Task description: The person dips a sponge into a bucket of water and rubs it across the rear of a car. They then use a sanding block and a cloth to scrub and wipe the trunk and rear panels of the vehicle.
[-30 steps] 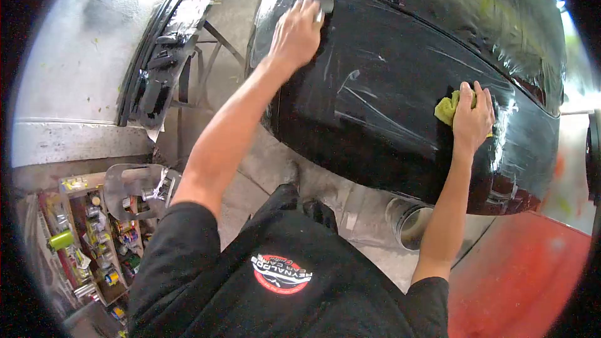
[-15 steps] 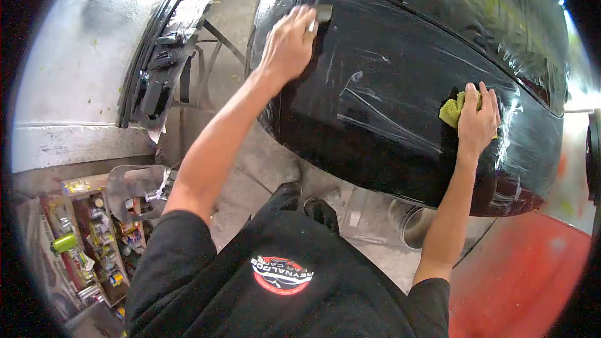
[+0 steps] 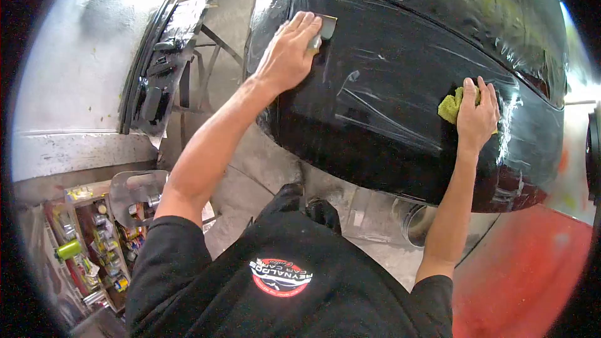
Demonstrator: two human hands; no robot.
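Observation:
A black car body panel [image 3: 382,144] with pale streaks and smears spreads out in front of me. Near its far left edge, my left hand [image 3: 289,53] presses a small grey sheet that looks like folded sandpaper [image 3: 328,27] against the surface. The fingers cover most of this sheet; one corner sticks out beyond the fingertips. On the right side of the panel, my right hand [image 3: 477,116] rests on a crumpled yellow-green cloth [image 3: 449,109], which is partly hidden under the palm and fingers.
On the left, a stand carries dark trim parts [image 3: 153,94]. A wooden tray [image 3: 94,238] at lower left holds several cans, bottles and a green cylinder [image 3: 68,250]. A round metal container [image 3: 416,225] is below the panel's edge. A red painted panel [image 3: 519,269] lies at lower right.
My left hand has slid slightly back toward me with the sandpaper, and its fingers lie flatter. The right hand stays in place on the cloth. The view has shifted a little.

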